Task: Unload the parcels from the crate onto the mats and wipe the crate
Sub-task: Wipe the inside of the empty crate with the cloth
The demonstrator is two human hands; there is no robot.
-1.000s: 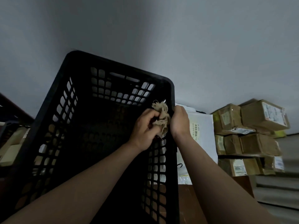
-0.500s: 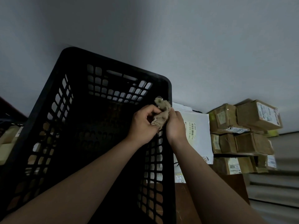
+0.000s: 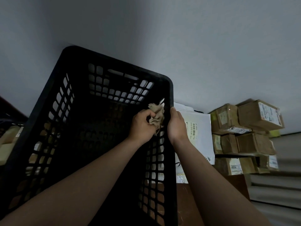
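Observation:
A black slotted plastic crate fills the left and middle of the view, tilted toward me, with no parcels visible inside. My left hand is inside it and grips a crumpled beige cloth against the inner face of the right wall. My right hand grips the rim of that right wall from outside, thumb side toward the cloth. White mailer parcels lie just right of the crate.
A stack of brown cardboard boxes with labels stands at the right on a brown surface. Grey corrugated sheeting lies at the far right. More boxes show dimly at the left. A grey wall is behind.
The cloth in my left hand has moved down from the rim onto the inner right wall. My right hand keeps its hold on the rim. The crate has shifted slightly in view.

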